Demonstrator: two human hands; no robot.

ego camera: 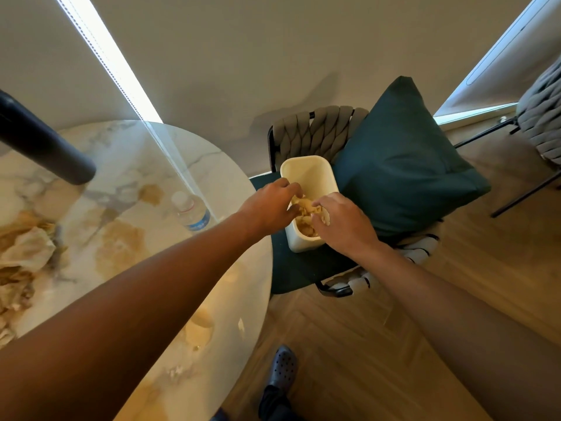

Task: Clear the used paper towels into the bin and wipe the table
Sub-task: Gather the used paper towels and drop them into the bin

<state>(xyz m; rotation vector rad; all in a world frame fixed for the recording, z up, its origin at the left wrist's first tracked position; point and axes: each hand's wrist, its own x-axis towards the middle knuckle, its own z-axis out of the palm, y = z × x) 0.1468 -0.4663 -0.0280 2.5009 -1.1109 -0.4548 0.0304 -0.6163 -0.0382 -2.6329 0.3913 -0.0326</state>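
Both your hands meet over the cream rectangular plastic bin on the chair: left hand and right hand pinch stained crumpled paper towels, stuffing them down. More stained crumpled towels wait far left of the bin on the round marble table.

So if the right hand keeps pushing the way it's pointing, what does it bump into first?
Probably the crumpled stained paper towel wad its fingers already pinch, inside the cream rectangular plastic bin. The right hand points down-left into it; depth is unclear.
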